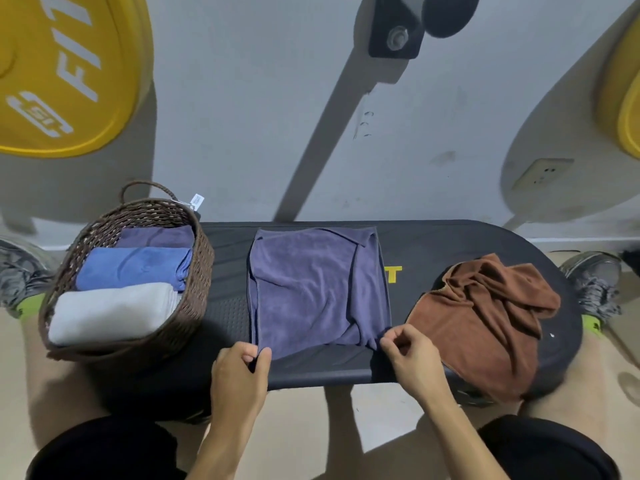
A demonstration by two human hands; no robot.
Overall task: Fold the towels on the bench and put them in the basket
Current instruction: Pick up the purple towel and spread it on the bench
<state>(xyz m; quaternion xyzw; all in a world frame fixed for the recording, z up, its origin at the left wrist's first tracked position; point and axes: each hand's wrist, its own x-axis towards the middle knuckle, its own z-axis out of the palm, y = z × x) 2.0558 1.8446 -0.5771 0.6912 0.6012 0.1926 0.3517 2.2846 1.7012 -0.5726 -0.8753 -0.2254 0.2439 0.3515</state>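
Observation:
A purple towel (311,289) lies spread on the middle of the black bench (415,251). My left hand (240,370) pinches its near left corner. My right hand (410,355) pinches its near right corner. A crumpled brown towel (485,317) lies in a heap at the bench's right end, partly hanging over the near edge. The brown woven basket (199,271) stands on the bench's left end. It holds a folded grey towel (110,311), a folded blue towel (131,266) and a folded purple towel (156,237).
A grey wall stands right behind the bench, with a socket (540,173) low on the right. Yellow weight plates (65,71) hang at the upper left and the right edge. My knees and shoes flank the bench on both sides.

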